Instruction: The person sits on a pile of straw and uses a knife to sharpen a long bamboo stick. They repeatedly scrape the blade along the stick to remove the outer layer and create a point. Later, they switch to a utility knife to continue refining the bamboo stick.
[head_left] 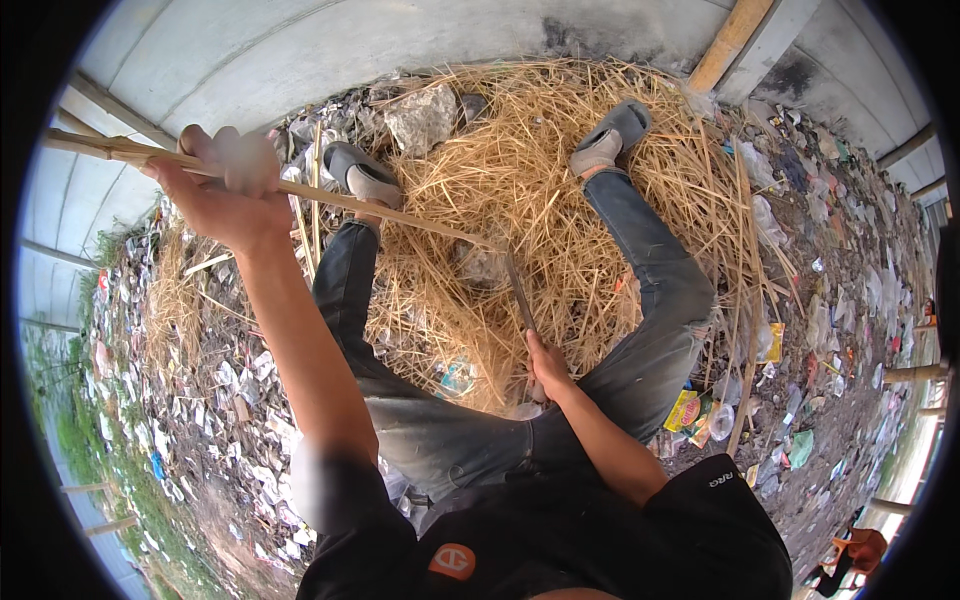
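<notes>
Clasping one long bamboo strip (390, 214), the left hand (222, 200) is holding it up at the upper left, fingers and thumb folding about it not far from its outer end. That single strip is slanting down to the right, above the one pile of straw-coloured shavings (560, 180), and its inner end is lying close to the tip of one dark blade (521, 290); whether the two are touching, I cannot tell. The right hand (546, 368) is gripping the blade's lower end, and the blade is pointing upward and slightly left.

Two dark trouser legs (655, 270) are spreading to either side of the shavings, and two grey shoes (622, 124) are resting at their far ends. One pale stone block (421, 119) is sitting beside the left shoe, while one rounded grey lump (480, 264) is showing partly under the strip's inner end. Two yellow packets (771, 342) are lying on the right, among litter (800, 400) too scattered to count. Behind the pile, one grey wall (400, 40) is standing.
</notes>
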